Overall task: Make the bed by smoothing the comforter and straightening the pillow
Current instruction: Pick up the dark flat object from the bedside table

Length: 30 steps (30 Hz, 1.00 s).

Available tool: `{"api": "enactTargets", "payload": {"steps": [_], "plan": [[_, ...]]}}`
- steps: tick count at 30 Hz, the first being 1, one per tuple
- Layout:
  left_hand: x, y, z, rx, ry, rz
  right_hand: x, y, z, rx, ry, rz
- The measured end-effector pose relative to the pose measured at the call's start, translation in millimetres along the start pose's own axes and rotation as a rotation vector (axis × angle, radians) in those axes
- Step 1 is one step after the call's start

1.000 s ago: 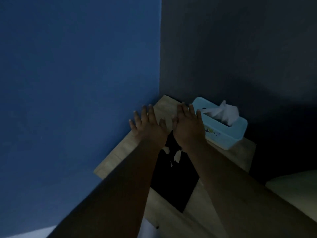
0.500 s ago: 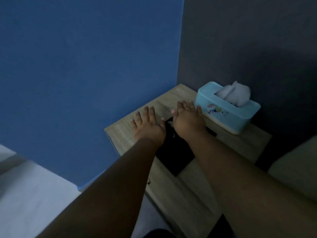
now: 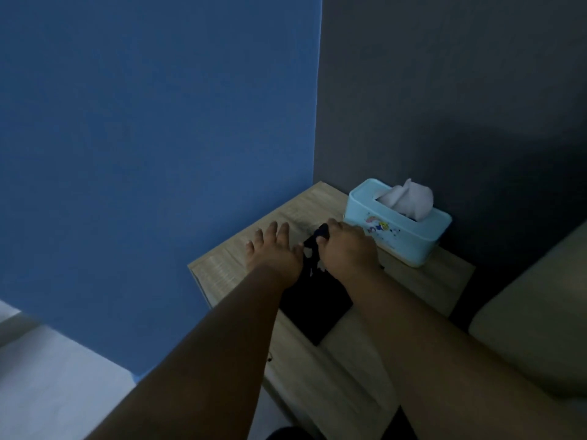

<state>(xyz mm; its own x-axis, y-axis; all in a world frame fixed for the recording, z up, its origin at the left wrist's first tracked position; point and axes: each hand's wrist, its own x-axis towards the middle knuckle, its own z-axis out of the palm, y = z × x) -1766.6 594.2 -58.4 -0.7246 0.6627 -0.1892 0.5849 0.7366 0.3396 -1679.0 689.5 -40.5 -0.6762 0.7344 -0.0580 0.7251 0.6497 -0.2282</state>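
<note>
A black cloth (image 3: 313, 304) lies across a wooden bedside table (image 3: 222, 265) in the room's corner. My right hand (image 3: 344, 249) is shut on the cloth's far end, which bunches up out of my fist. My left hand (image 3: 274, 252) rests flat on the tabletop just left of the cloth, fingers spread. A pale cushioned bed edge (image 3: 533, 319) shows at the right; no comforter or pillow can be made out in this dim view.
A light blue tissue box (image 3: 397, 230) with a tissue sticking up stands at the table's back right, touching distance from my right hand. A blue wall (image 3: 143, 138) is on the left, a dark grey wall (image 3: 444, 90) behind. Pale floor (image 3: 47, 392) lies lower left.
My right hand went from lying flat on the black cloth to gripping its far end. The view has tilted down, so table and hands sit lower. My left hand stays flat.
</note>
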Motion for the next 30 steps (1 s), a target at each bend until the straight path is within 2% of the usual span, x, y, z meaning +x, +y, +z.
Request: {"api": "enactTargets", "payload": {"steps": [7, 11, 21, 27, 30], "plan": [[6.6, -11.1, 24.4, 0.037, -0.156, -0.004, -15.8, 14.8, 40.1, 0.131, -0.234, 0.306], [7.6, -17.0, 33.7, 0.071, -0.207, -0.023, -16.4, 17.9, 55.1, 0.19, -0.273, 0.405], [13.2, -26.0, 46.0, -0.053, -0.23, -0.1, -6.7, 14.9, 62.6, 0.306, -0.242, 0.591], [20.2, -27.8, 28.5, -0.115, -0.163, -0.137, 0.4, 19.6, 62.6, 0.554, -0.172, 0.713], [21.1, -31.6, 19.0, -0.337, -0.09, -0.16, -0.9, 21.5, 60.5, 0.721, -0.123, 0.736]]}}
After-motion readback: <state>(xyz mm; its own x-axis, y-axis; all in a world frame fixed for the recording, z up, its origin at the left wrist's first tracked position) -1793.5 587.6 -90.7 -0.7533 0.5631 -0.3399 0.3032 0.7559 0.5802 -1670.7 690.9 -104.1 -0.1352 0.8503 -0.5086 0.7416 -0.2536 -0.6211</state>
